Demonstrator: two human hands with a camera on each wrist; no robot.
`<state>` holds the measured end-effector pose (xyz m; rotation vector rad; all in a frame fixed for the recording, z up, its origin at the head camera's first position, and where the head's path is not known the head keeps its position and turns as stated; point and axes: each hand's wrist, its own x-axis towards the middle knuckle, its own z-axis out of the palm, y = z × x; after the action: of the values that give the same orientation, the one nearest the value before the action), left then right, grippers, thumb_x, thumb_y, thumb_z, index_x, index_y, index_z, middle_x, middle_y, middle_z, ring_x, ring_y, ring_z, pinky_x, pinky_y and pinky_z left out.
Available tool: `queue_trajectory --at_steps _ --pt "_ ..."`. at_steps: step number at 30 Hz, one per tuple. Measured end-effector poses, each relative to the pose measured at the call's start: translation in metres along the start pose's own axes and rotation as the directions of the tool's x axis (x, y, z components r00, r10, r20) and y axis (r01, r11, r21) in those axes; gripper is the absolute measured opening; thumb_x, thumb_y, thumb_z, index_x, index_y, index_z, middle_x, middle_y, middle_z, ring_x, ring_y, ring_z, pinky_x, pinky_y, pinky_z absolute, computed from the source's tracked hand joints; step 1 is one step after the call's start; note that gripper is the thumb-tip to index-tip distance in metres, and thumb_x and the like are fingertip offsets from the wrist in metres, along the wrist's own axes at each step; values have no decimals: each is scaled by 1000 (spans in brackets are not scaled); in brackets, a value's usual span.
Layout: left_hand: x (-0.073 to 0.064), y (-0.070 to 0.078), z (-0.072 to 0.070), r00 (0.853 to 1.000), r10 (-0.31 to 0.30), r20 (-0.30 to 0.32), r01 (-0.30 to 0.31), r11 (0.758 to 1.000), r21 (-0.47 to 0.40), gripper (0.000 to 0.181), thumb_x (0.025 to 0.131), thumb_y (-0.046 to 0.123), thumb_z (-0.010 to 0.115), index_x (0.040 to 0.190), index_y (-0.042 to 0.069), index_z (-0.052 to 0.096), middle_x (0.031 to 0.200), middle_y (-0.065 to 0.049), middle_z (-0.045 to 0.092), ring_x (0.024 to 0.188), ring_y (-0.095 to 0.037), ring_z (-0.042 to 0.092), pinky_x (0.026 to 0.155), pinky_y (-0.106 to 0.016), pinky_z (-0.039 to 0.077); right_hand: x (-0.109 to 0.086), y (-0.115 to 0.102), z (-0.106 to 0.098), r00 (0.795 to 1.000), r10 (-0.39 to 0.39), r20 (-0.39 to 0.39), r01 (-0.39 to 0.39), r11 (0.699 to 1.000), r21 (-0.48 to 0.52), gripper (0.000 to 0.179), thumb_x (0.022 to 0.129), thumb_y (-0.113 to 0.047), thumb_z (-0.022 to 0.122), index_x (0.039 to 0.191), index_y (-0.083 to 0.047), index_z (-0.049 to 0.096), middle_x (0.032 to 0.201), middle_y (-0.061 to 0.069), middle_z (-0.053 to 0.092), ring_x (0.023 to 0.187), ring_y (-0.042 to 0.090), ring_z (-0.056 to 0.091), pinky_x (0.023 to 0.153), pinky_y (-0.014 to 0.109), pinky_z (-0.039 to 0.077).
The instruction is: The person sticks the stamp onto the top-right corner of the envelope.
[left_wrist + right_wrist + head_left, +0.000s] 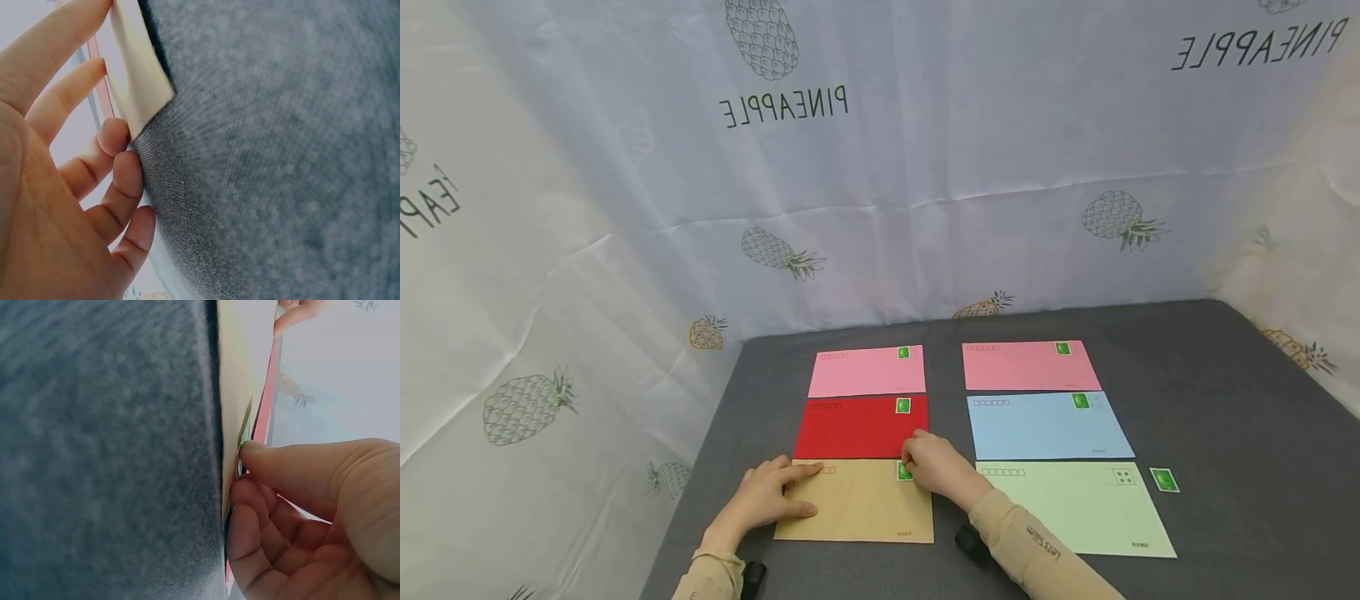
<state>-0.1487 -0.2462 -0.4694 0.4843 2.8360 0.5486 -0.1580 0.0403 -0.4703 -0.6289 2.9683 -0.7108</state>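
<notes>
A tan envelope lies at the front left of the dark table. My left hand rests along its left side, index finger and thumb stretched over the paper. In the left wrist view the fingertips are right at the envelope's corner. My right hand is at the upper right corner of the same envelope. It pinches a green stamp between thumb and curled fingers. The right wrist view shows the stamp tilted up from the paper, its lower part hidden by the thumb.
Behind the tan envelope lie a red and a pink envelope, each with a green stamp. To the right are another pink and a blue envelope, both stamped, and a light green envelope. A loose stamp lies beside it.
</notes>
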Motion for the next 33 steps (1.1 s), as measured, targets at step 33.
queue_trajectory --at_steps 33 --pt "9 17 -3 996 68 -66 -63 995 78 46 76 48 68 116 26 62 74 9 45 73 -7 37 68 -32 26 -14 20 -17 993 -79 -93 86 993 85 8 82 -22 70 85 -17 65 77 -9 58 65 2 46 57 17 42"
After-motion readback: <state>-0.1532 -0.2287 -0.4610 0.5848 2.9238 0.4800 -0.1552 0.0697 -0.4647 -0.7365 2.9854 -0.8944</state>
